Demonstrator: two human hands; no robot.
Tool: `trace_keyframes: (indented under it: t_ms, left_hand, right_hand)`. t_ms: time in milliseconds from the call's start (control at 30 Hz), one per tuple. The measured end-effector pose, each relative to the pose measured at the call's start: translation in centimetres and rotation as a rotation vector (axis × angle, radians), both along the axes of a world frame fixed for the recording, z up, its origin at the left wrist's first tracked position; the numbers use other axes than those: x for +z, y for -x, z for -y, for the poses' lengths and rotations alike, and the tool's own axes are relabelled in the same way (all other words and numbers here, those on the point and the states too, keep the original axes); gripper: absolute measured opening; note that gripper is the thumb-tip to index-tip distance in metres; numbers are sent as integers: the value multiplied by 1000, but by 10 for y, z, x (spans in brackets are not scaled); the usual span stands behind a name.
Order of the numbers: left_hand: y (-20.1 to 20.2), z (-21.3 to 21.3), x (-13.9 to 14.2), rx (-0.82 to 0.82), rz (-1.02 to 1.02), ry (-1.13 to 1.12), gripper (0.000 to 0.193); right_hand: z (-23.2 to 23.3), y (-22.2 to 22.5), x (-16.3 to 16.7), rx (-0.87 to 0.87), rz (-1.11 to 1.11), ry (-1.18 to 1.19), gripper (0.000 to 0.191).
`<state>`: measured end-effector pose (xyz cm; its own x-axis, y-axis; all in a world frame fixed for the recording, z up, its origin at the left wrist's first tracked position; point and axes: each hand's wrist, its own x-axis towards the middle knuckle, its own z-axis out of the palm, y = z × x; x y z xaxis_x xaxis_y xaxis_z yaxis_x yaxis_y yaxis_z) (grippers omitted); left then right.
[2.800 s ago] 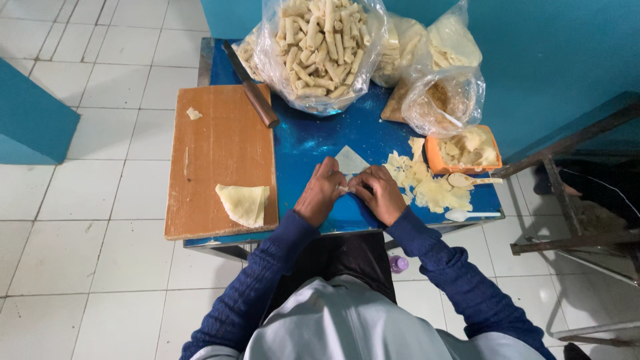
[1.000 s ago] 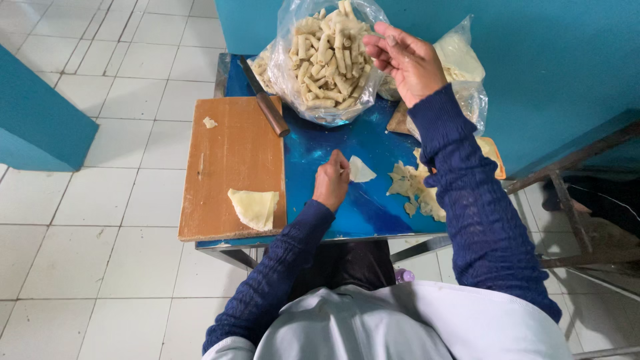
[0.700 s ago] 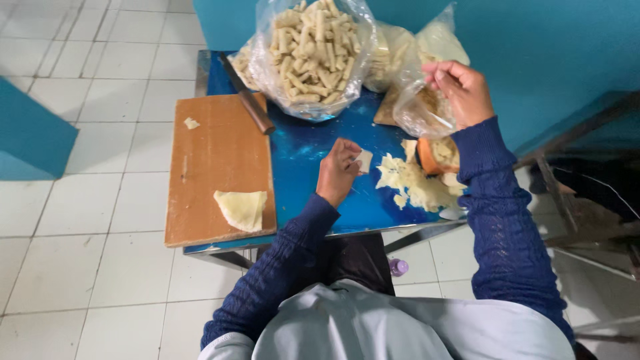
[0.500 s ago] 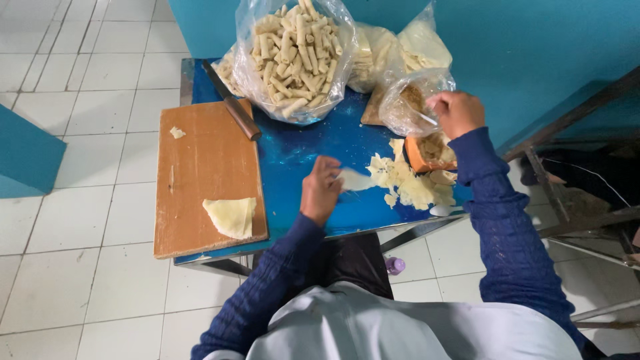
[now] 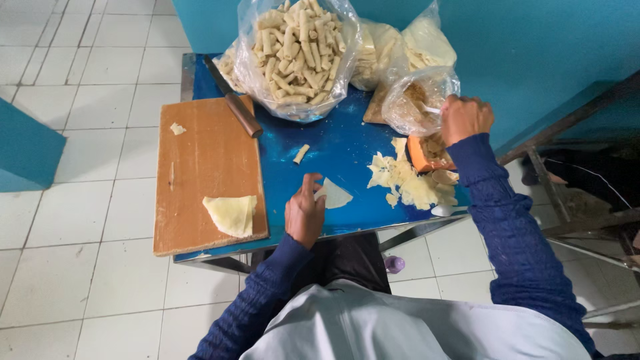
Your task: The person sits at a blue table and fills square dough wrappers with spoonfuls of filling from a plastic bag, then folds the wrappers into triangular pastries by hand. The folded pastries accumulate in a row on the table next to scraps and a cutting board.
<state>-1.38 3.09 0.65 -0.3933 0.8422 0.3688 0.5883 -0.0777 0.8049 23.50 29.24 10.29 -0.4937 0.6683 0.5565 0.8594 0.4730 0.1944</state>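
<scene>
Now left hand (image 5: 304, 217) pinching a triangular dough wrapper (image 5: 333, 195) at its fingertips, right hand (image 5: 465, 119) clenched on perhaps a spoon, orange filling bowl (image 5: 421, 153) just below it.

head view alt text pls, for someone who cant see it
A person at a blue table holds a pale wrapper piece with the left hand, while the right hand grips a utensil in a filling bag. A cutting board and knife lie left.
</scene>
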Motion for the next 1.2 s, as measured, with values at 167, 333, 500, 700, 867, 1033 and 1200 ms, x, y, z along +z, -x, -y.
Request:
trace_keyframes:
  t_ms: [167, 333, 500, 700, 867, 1033, 1200]
  left_hand:
    - [-3, 6, 4, 41, -140, -69, 48]
    - [-1, 6, 0, 40, -92, -105, 54]
    - [0, 5, -9, 52, 28, -60, 55]
    - [6, 4, -11, 47, 31, -114, 58]
    - [11, 6, -9, 53, 78, -82, 59]
    - [9, 13, -8, 38, 110, -121, 57]
    - [8, 12, -8, 27, 162, -147, 58]
  right_hand:
    - [-12, 1, -13, 3, -147, 200, 6]
    - [-23, -16, -12, 94, -451, 416, 9]
    - [-27, -37, -5, 33, -640, 605, 14]
    - [-8, -53, -13, 18, -756, 800, 14]
    - [28, -40, -55, 427, -835, 1048, 18]
    - [91, 1, -95, 505, -678, 1209, 18]
    - [142, 34, -84, 454, -575, 952, 11]
